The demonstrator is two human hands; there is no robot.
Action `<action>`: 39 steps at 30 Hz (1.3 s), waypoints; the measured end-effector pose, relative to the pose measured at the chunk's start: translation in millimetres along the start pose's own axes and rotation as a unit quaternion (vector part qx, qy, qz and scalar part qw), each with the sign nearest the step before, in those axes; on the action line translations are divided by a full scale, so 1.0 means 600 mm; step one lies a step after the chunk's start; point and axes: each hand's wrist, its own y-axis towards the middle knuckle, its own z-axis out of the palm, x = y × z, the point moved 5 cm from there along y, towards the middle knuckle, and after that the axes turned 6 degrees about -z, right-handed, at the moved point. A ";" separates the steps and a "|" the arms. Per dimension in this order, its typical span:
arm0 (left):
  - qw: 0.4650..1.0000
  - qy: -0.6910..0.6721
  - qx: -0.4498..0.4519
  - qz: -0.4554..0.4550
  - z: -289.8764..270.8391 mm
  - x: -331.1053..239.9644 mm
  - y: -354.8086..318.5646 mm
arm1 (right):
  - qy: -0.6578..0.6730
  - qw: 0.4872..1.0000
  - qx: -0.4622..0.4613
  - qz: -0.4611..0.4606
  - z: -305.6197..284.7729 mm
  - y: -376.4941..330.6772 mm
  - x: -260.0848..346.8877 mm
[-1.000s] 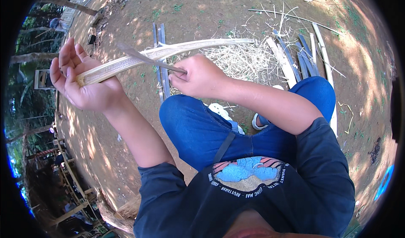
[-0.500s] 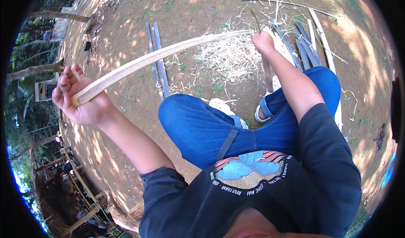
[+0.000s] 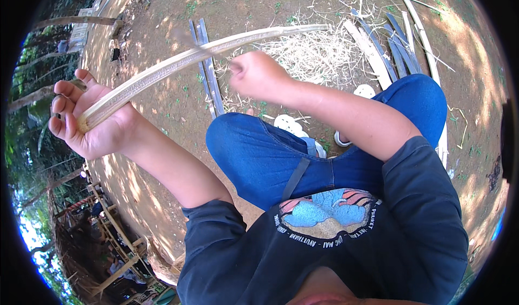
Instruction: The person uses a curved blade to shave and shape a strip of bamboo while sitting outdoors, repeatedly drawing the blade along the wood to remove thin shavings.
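A long, pale bamboo strip (image 3: 162, 70) arches from my left hand (image 3: 100, 116) toward the far middle. Its near end lies across that palm, the fingers half-curled and loose around it. My right hand (image 3: 259, 77) is a closed fist just on the near side of the strip's middle. From this fist a thin, dark knife blade (image 3: 195, 47), smeared by motion, reaches left across the strip. The knife's handle is mostly hidden by the fist and forearm.
Pale shavings (image 3: 308, 56) lie heaped on the dirt beyond my feet. Dark strips (image 3: 208, 70) rest left of the heap; several dark and pale strips (image 3: 397, 45) lie right of it. My knees (image 3: 238, 148) are bent below my arms. A wooden structure (image 3: 113, 235) stands at the left.
My right hand with the knife has swung left along the bamboo strip, from its far end to near its middle. My left hand has shifted slightly left with the strip.
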 end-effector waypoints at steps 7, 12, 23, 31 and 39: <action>1.000 -0.013 0.008 -0.028 0.017 0.010 0.014 | -0.254 0.910 -0.123 0.303 -0.209 -0.064 -0.424; 0.998 0.019 -0.031 -0.045 -0.003 0.024 0.029 | -0.109 0.939 -0.223 0.238 -0.201 -0.015 -0.321; 0.991 0.093 -0.100 -0.006 0.039 0.027 0.035 | 0.036 0.992 -0.014 -0.118 -0.020 0.010 0.059; 0.998 0.056 -0.041 -0.010 0.050 0.018 0.028 | 0.008 0.997 -0.070 -0.037 -0.038 0.008 -0.058; 0.998 0.042 -0.015 -0.033 0.055 0.017 0.018 | -0.242 0.921 -0.074 0.297 -0.216 -0.039 -0.390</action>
